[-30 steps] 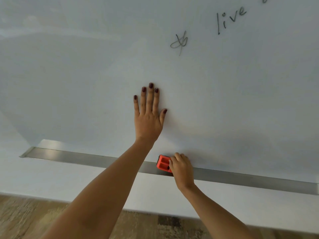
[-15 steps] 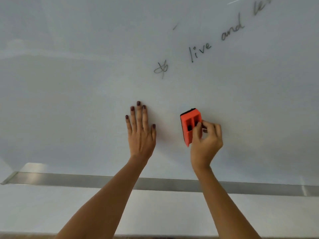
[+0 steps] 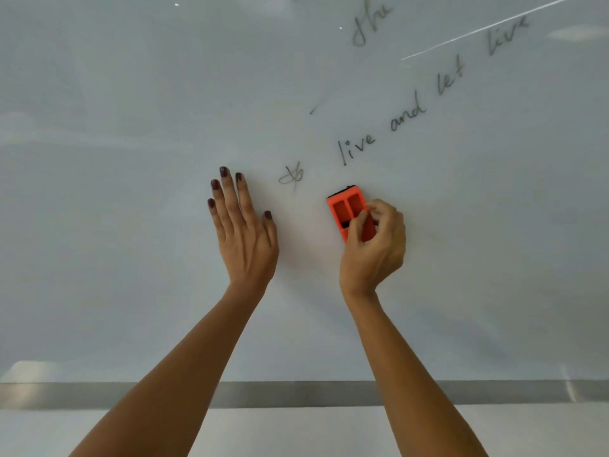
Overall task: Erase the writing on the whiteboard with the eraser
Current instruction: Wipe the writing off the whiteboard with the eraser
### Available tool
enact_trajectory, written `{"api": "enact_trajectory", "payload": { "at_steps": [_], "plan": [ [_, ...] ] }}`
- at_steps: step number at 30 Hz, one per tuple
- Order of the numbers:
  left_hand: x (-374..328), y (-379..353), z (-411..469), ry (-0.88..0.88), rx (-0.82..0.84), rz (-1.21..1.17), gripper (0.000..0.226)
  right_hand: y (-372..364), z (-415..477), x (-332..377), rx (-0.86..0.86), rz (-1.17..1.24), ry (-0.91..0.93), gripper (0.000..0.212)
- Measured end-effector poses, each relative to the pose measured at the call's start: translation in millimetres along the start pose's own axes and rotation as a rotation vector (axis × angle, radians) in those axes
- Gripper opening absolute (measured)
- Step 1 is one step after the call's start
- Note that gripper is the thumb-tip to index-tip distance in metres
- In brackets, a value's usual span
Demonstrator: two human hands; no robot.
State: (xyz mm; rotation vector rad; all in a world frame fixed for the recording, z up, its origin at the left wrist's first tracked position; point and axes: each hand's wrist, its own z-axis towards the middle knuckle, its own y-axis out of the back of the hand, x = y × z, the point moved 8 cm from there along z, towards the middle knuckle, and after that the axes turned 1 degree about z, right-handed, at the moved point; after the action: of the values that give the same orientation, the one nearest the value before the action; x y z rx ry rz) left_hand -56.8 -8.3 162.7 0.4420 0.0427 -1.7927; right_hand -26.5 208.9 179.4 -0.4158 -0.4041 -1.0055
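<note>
My right hand (image 3: 374, 249) grips an orange eraser (image 3: 346, 207) and holds it against the whiteboard (image 3: 115, 225), just below the handwritten word "live" (image 3: 357, 148). The line "live and let live" climbs toward the upper right, with a small scribble (image 3: 291, 176) at its left end and more writing (image 3: 370, 23) at the top. My left hand (image 3: 242, 232) lies flat on the board with fingers spread, left of the scribble and the eraser.
A metal tray rail (image 3: 296, 394) runs along the board's lower edge. Below it is a white wall strip (image 3: 296, 430). A bright reflection streak (image 3: 478, 31) crosses the upper right of the board.
My right hand lifted the eraser off the tray rail and carried it up the board to just under the writing. My left hand stayed flat on the board.
</note>
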Motion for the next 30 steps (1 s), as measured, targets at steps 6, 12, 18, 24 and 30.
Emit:
{"api": "enact_trajectory", "payload": {
  "at_steps": [6, 12, 18, 24, 30],
  "plan": [
    [8.5, -11.0, 4.7, -0.014, 0.001, -0.028, 0.065, -3.9, -8.9, 4.5, 0.016, -0.068, 0.234, 0.022],
    [18.2, -18.2, 1.0, -0.075, -0.033, -0.001, 0.064, -27.4, -44.4, 1.0, 0.282, -0.178, 0.358, 0.055],
    [20.5, -19.7, -2.1, -0.106, -0.082, 0.022, 0.063, -52.5, -53.4, 47.6, 0.308, -0.184, 0.778, 0.047],
    [21.7, -20.5, -2.5, -0.117, -0.117, 0.033, 0.063, -58.1, -36.4, 55.6, 0.235, -0.11, 0.592, 0.047],
    [21.1, -19.5, -3.1, -0.125, -0.143, 0.03, 0.063, -57.8, -25.7, 53.3, 0.198, -0.096, 0.485, 0.044]
  ]
}}
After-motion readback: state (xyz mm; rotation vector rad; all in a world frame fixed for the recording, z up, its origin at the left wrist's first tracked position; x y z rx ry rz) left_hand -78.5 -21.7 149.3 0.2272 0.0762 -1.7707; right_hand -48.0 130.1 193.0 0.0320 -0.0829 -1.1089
